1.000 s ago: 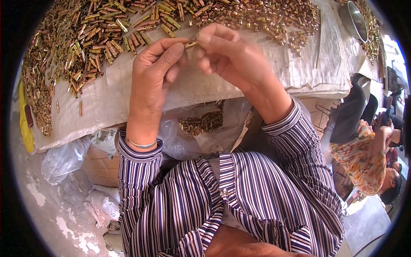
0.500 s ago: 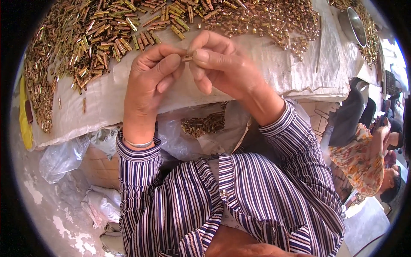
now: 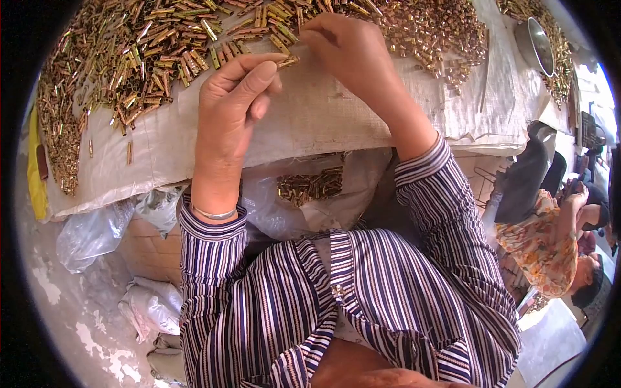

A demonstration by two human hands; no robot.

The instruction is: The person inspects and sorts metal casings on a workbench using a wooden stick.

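My left hand (image 3: 239, 90) pinches a short brass-coloured metal tube (image 3: 288, 63) between thumb and fingertips, above the front of a cloth-covered table. My right hand (image 3: 354, 55) reaches farther out, over the near edge of the pile of small metal rings (image 3: 414, 39). Its fingers are curled together, and whatever lies at their tips is hidden. Long gold-coloured tubes (image 3: 152, 52) with holes lie heaped ahead and to the left of my left hand.
A pale woven sheet (image 3: 310, 123) covers the table. A thin rod (image 3: 485, 71) and a metal bowl (image 3: 535, 46) lie on the right. Below the edge, more tubes (image 3: 310, 186) sit among plastic bags (image 3: 97, 236). At far right sits a person in a flowered top (image 3: 540, 249).
My right hand has left the tube and moved up and away to the pile. My left hand keeps its pinch on the tube and has shifted slightly upward.
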